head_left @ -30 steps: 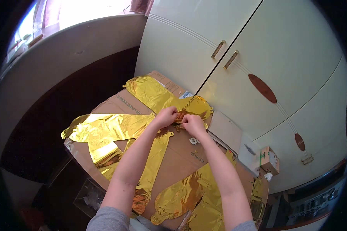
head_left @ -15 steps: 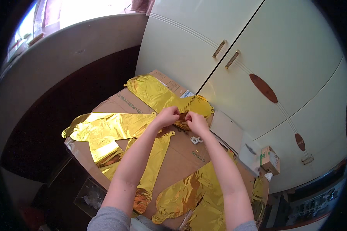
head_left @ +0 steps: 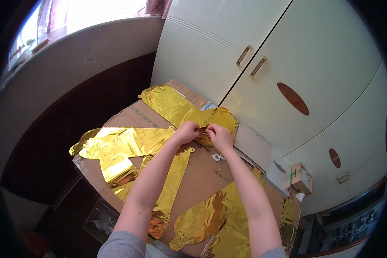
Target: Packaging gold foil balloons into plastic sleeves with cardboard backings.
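A partly puffed gold foil balloon [head_left: 174, 105] lies across the far side of the cardboard. At its near edge my left hand [head_left: 187, 132] and my right hand [head_left: 219, 136] are close together, fingertips pinched on the foil; the exact spot they grip is partly hidden by the fingers. Flat and creased, a second gold foil balloon [head_left: 124, 142] spreads to the left, partly under my left forearm. More gold foil [head_left: 206, 215] lies at the near right, with my right forearm over part of it.
Brown cardboard [head_left: 193, 176] covers the work surface. Two small white rings [head_left: 218, 157] sit beside my right wrist. A small open carton [head_left: 301, 178] stands at the right, near a flat light board [head_left: 251, 144]. Behind rises a cream wardrobe [head_left: 202, 47]; a clear bin [head_left: 101, 221] is below left.
Both hands stay at the balloon's near edge. The fingers have shifted slightly, the right hand's fingertips a little closer to the left's.
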### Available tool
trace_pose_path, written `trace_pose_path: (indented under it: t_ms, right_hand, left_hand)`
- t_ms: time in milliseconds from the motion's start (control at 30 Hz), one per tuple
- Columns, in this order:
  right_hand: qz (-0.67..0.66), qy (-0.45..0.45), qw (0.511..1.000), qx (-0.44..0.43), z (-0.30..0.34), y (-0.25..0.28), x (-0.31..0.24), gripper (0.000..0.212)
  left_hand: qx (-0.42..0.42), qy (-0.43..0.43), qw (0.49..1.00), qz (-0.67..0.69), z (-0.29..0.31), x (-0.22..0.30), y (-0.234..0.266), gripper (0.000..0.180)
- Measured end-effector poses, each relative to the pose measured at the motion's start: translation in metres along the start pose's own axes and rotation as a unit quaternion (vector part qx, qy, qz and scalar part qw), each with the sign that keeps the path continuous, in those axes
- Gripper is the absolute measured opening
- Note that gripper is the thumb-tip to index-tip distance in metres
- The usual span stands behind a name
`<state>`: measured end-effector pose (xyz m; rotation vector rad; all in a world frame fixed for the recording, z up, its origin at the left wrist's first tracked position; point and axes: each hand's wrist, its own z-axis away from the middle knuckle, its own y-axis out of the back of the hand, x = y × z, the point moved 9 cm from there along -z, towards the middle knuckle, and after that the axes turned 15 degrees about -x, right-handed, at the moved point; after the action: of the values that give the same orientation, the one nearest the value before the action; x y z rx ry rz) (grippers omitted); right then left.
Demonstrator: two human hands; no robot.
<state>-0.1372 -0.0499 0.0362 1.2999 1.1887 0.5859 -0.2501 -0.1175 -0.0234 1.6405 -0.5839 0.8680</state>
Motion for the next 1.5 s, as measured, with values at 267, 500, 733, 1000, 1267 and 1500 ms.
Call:
trace_pose_path:
  t_ms: [267, 500, 733, 1000, 1267, 1500]
  right_hand:
    - [0.078, -0.030, 0.996, 0.021, 0.012, -0.001, 0.022, 0.015]
    - [0.137, -0.092, 0.966, 0.198, 0.034, 0.037, 0.041, 0.009]
    - [0.103, -0.007, 0.994, -0.044, 0.022, -0.023, 0.023, 0.030]
    - [0.086, -0.139, 0.972, -0.169, -0.002, -0.034, 0.080, 0.087]
    - [0.134, -0.186, 0.937, -0.264, -0.006, -0.033, 0.078, 0.105]
    - [0.103, -0.202, 0.925, -0.305, -0.009, -0.026, 0.069, 0.100]
  left_hand:
    - [0.015, 0.010, 1.000, 0.010, 0.002, 0.002, 0.002, 0.025]
    - [0.021, 0.006, 0.999, 0.036, 0.003, 0.005, 0.003, 0.024]
    - [0.033, 0.025, 0.998, 0.039, 0.007, 0.005, 0.009, 0.024]
    - [0.043, 0.014, 0.998, 0.038, 0.001, 0.002, 0.007, 0.023]
    - [0.296, -0.049, 0.954, -0.026, 0.030, 0.033, 0.077, 0.016]
    - [0.502, -0.100, 0.858, -0.039, 0.085, 0.048, 0.153, 0.010]
